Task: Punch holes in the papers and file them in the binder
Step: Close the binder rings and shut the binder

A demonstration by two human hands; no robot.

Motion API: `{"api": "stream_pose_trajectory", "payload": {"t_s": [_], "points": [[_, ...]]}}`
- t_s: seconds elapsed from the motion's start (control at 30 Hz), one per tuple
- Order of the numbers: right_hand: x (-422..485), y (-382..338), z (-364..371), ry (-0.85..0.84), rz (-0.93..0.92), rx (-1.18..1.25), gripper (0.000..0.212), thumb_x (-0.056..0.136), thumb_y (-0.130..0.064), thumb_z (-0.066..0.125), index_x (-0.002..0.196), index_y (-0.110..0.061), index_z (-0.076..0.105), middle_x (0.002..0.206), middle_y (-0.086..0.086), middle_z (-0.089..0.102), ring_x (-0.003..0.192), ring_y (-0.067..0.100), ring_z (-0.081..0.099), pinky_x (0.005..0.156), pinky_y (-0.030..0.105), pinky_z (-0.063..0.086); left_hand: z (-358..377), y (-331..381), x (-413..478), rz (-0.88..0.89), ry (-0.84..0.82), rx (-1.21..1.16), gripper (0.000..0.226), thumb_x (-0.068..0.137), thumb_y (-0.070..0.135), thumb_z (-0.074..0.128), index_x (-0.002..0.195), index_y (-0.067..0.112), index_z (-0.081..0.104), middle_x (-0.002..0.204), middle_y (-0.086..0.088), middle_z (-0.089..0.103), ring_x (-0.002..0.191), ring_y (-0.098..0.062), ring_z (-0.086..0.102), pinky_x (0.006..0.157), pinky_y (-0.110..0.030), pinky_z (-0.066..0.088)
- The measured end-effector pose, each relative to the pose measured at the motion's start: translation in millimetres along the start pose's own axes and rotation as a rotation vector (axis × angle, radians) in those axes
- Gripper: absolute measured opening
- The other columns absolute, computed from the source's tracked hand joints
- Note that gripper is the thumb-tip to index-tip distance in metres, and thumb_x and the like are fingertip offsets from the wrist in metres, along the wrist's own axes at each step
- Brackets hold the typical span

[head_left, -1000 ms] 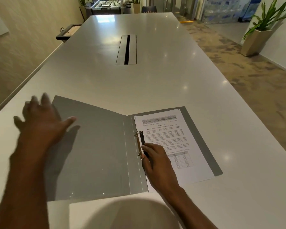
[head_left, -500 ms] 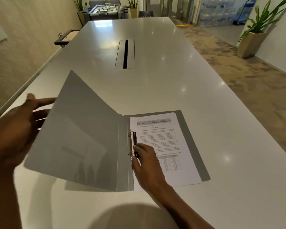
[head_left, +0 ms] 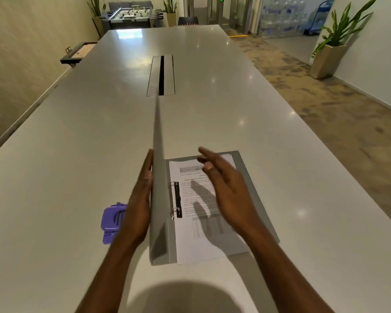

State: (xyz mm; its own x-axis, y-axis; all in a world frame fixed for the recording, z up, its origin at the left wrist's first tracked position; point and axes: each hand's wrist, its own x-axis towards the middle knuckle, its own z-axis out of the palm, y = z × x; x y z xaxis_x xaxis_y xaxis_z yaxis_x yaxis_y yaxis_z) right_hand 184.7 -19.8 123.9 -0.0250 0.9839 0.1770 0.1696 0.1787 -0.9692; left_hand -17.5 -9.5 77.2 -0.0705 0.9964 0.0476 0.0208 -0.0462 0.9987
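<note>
Standing upright now, binder cover, right hand lifted off papers.

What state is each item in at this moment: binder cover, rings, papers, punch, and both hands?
Grey plastic binder cover: upright, half closed.
Metal binder rings: shut through the papers.
White printed papers: filed, lying flat.
Purple hole punch: resting on the white table, untouched.
Left hand: flat against the cover.
Right hand: open above the papers.

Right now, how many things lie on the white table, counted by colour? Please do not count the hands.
Grey: 1, the binder, its front cover raised on edge.
White: 1, the stack of papers on the binder's rings.
Purple: 1, the hole punch.
Total: 3.
</note>
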Motion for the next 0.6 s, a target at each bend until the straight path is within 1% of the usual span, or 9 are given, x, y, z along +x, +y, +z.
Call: {"api": "stream_pose_trajectory", "payload": {"t_s": [0.07, 0.13, 0.17, 0.27, 0.33, 0.4, 0.43, 0.5, 0.6], "points": [[10, -25, -15, 0.001, 0.018, 0.168, 0.045, 0.108, -0.036, 0.044, 0.151, -0.024, 0.052, 0.149, -0.007, 0.059, 0.129, 0.008, 0.062, 0.106, 0.031, 0.053, 12, -3, 1, 0.110, -0.078, 0.158, 0.064, 0.105, 0.059, 0.034, 0.165, 0.039, 0.026, 0.172, 0.022, 0.026, 0.157, 0.000, 0.027, 0.128, -0.031, 0.023], [18, -44, -32, 0.016, 0.052, 0.258, 0.043, 0.110, -0.033, 0.044, 0.152, -0.024, 0.049, 0.149, -0.009, 0.058, 0.125, 0.009, 0.066, 0.101, 0.030, 0.057, 22, -4, 0, 0.127, -0.145, 0.348, 0.065, 0.104, 0.060, 0.028, 0.166, 0.045, 0.014, 0.170, 0.034, 0.014, 0.152, 0.016, 0.021, 0.123, -0.016, 0.019], [21, -49, -40, 0.023, 0.065, 0.248, 0.043, 0.110, -0.031, 0.044, 0.153, -0.027, 0.048, 0.149, -0.011, 0.058, 0.125, 0.008, 0.065, 0.101, 0.029, 0.056, 26, -6, 1, 0.129, -0.171, 0.429, 0.064, 0.105, 0.060, 0.026, 0.166, 0.048, 0.009, 0.170, 0.036, 0.009, 0.152, 0.017, 0.018, 0.123, -0.015, 0.017], [24, -50, -66, 0.038, 0.074, 0.013, 0.047, 0.106, -0.036, 0.053, 0.153, -0.035, 0.047, 0.151, -0.017, 0.054, 0.128, 0.003, 0.058, 0.103, 0.026, 0.049, 33, -17, -3, 0.198, -0.225, 0.565, 0.060, 0.110, 0.049, 0.027, 0.166, 0.046, 0.005, 0.172, 0.032, 0.002, 0.159, 0.009, 0.004, 0.133, -0.032, 0.007], [24, -43, -76, 0.022, 0.091, -0.172, 0.048, 0.103, -0.040, 0.058, 0.150, -0.038, 0.051, 0.150, -0.017, 0.055, 0.121, -0.001, 0.058, 0.093, 0.019, 0.048, 39, -23, -3, 0.254, -0.248, 0.612, 0.060, 0.112, 0.046, 0.027, 0.168, 0.040, 0.006, 0.175, 0.024, 0.002, 0.160, 0.006, 0.000, 0.135, -0.040, 0.003], [23, -30, -82, 0.037, 0.095, -0.340, 0.045, 0.102, -0.038, 0.062, 0.147, -0.035, 0.056, 0.148, -0.013, 0.058, 0.118, 0.002, 0.060, 0.089, 0.017, 0.048, 45, -27, -3, 0.274, -0.256, 0.683, 0.062, 0.110, 0.050, 0.024, 0.168, 0.036, 0.007, 0.177, 0.018, 0.001, 0.161, 0.004, -0.003, 0.135, -0.042, 0.002], [22, -21, -83, 0.051, 0.088, -0.441, 0.044, 0.102, -0.035, 0.062, 0.146, -0.031, 0.058, 0.149, -0.009, 0.058, 0.122, 0.007, 0.060, 0.094, 0.020, 0.049, 48, -29, -2, 0.286, -0.264, 0.736, 0.064, 0.109, 0.054, 0.020, 0.168, 0.035, 0.006, 0.177, 0.016, 0.000, 0.161, 0.003, -0.004, 0.134, -0.041, 0.002], [16, -2, -79, 0.049, 0.099, -0.622, 0.045, 0.103, -0.033, 0.061, 0.147, -0.022, 0.058, 0.157, -0.002, 0.051, 0.138, 0.018, 0.053, 0.111, 0.028, 0.041, 53, -31, -3, 0.292, -0.295, 0.840, 0.070, 0.104, 0.065, 0.010, 0.168, 0.036, 0.000, 0.177, 0.014, -0.005, 0.161, 0.001, -0.008, 0.134, -0.040, -0.001], [0, 24, -63, 0.055, 0.184, -0.739, 0.049, 0.105, -0.035, 0.056, 0.152, -0.021, 0.051, 0.168, 0.001, 0.033, 0.150, 0.021, 0.038, 0.118, 0.035, 0.033, 60, -33, -3, 0.277, -0.327, 0.966, 0.076, 0.096, 0.075, -0.005, 0.163, 0.039, -0.011, 0.175, 0.014, -0.014, 0.160, -0.002, -0.015, 0.134, -0.039, -0.005]]}}
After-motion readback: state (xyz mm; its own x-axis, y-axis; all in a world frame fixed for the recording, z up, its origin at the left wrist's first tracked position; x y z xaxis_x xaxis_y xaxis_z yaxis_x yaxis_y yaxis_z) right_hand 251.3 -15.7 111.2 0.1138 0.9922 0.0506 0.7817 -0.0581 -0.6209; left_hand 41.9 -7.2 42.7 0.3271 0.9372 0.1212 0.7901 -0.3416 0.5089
